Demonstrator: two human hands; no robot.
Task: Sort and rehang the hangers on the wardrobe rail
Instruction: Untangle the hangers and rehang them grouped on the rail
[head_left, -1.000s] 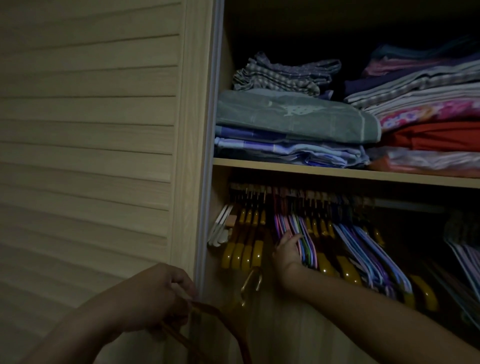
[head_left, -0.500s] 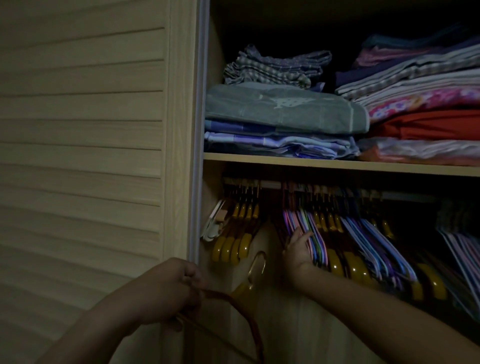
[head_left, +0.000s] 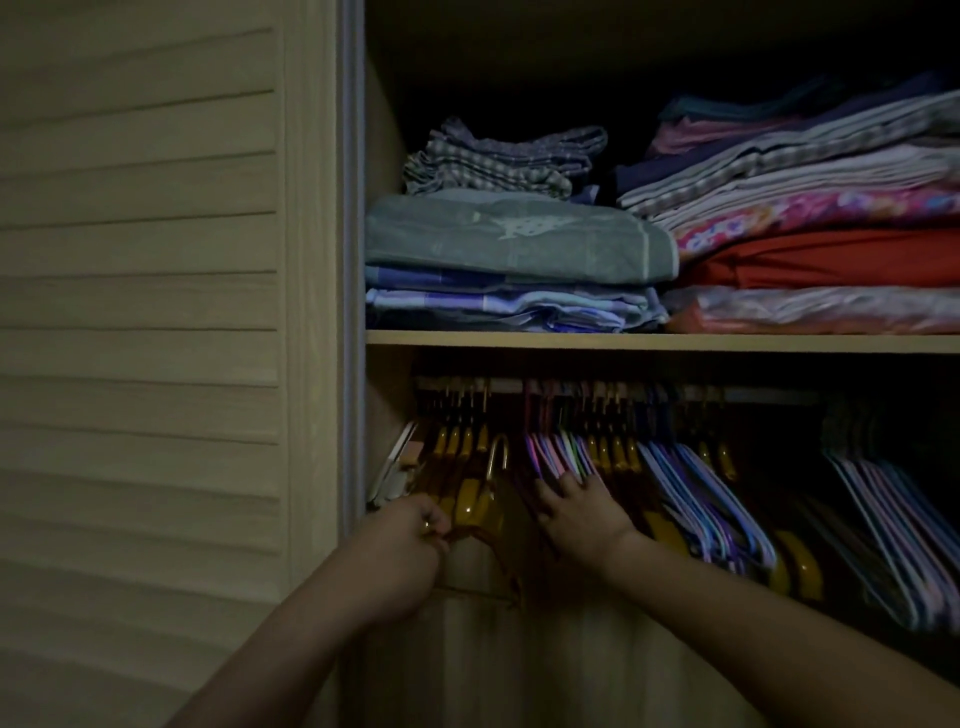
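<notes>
Head view, left hand (head_left: 410, 540) gripping brown wooden hanger (head_left: 493, 525), brass hook upright, right hand (head_left: 582, 512) spread flat

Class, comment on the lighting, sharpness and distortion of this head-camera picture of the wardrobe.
Head view: dim throughout, the wooden shelf shadowing the metal rail; wide-angle bending curves the louvred wooden door at the left; the purple and white wire hangers look smeared; the left hand and right hand stay readable.

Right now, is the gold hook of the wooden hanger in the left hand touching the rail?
Apart. The head view shows the gold hook hanging well below the wardrobe rail, dark space between them.
</notes>
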